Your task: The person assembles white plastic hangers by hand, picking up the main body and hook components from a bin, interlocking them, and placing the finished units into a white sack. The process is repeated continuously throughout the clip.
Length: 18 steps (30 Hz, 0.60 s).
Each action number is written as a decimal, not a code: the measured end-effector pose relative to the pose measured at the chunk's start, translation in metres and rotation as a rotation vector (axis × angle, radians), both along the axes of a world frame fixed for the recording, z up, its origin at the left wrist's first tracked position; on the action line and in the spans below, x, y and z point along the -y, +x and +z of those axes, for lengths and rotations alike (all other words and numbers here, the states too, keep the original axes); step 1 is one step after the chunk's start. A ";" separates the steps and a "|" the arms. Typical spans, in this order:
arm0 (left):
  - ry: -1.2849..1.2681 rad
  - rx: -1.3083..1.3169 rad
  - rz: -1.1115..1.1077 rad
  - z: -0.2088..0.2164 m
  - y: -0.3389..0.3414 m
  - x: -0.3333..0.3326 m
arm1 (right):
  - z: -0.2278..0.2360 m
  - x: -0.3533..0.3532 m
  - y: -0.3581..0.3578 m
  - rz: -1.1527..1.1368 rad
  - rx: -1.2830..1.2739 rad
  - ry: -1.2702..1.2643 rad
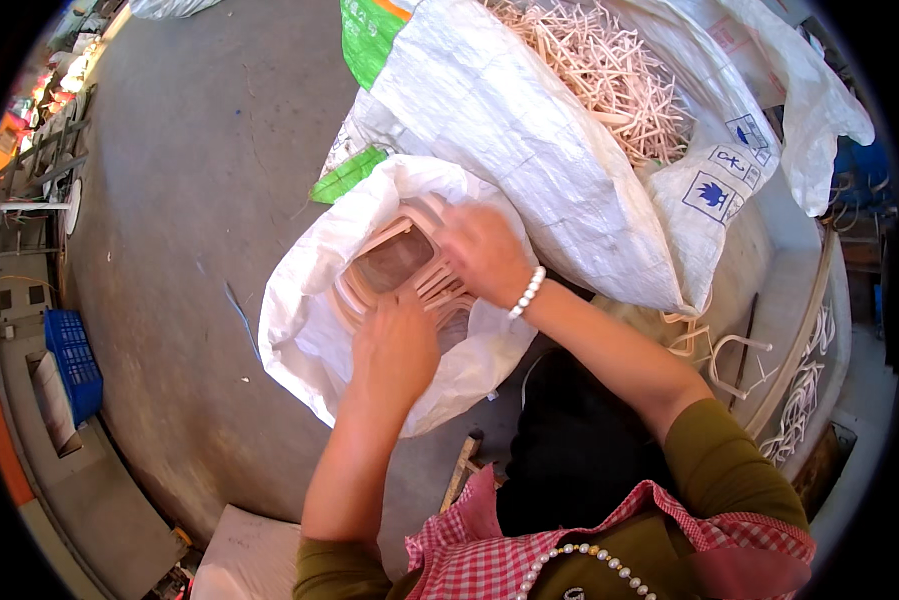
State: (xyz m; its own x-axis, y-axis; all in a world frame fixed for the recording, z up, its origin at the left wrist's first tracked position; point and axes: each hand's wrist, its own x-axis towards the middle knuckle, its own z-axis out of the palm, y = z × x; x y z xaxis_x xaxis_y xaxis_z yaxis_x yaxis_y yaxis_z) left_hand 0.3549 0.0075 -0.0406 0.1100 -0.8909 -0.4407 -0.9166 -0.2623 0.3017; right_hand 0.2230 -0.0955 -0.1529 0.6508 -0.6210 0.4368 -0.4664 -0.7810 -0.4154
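An upright white woven sack (291, 300) with its mouth rolled down stands in front of me. Inside lie stacked pale pink rounded-rectangular loops (353, 285), apparently plastic. My left hand (397, 345) reaches over the near side of the sack, with its fingers closed at the near edge of the stack; its fingertips are partly hidden. My right hand (484, 252), a white bead bracelet (527, 292) at its wrist, is over the right side of the stack. Motion blurs its fingers, so I cannot make out its grip.
Behind and to the right, a large white woven sack (529, 130) lies open, full of thin pale pink sticks (619, 85). Bent pale pieces (739, 365) lie to my right. A blue crate (73, 362) stands far left on the grey concrete floor (189, 250).
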 end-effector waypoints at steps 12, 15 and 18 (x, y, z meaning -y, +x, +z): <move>0.086 0.255 0.179 -0.133 0.007 0.084 | 0.020 0.049 -0.015 -0.393 -0.027 0.555; 0.056 0.251 0.171 -0.140 0.016 0.088 | 0.061 0.051 -0.020 -0.338 0.302 0.386; 0.041 0.146 0.191 -0.153 0.033 0.097 | 0.104 0.040 -0.029 -0.252 0.411 0.370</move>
State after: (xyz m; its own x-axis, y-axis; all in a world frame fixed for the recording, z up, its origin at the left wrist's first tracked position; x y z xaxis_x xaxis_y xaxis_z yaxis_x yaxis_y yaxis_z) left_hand 0.3881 -0.0892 -0.1938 0.3401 -0.8294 -0.4433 -0.8821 -0.4447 0.1552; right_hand 0.1941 -0.1355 -0.0488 0.2879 -0.8925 0.3471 -0.3621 -0.4370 -0.8234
